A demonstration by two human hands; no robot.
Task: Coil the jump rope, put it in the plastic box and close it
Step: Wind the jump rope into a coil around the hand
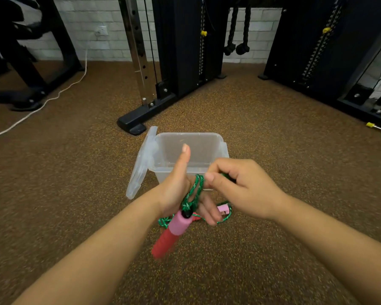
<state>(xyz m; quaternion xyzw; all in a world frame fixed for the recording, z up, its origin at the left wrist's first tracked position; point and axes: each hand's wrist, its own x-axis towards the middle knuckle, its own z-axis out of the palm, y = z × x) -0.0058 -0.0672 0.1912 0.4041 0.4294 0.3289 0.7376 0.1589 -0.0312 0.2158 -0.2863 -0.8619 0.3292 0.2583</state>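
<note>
Green rope (195, 190) is wound around the flat, open left hand (178, 186) by the pinching right hand (235, 186), near the open box (223, 148); loops should apparently be kept tight and even.

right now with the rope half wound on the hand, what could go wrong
1. The pink and red handle hangs loose below the left hand; its weight could drag the green rope loops off the open palm.
2. The rest of the rope trails on the floor to the second handle and may snag or tangle as the right hand pulls.
3. The lid only leans against the plastic box; a bump could topple it.
</note>
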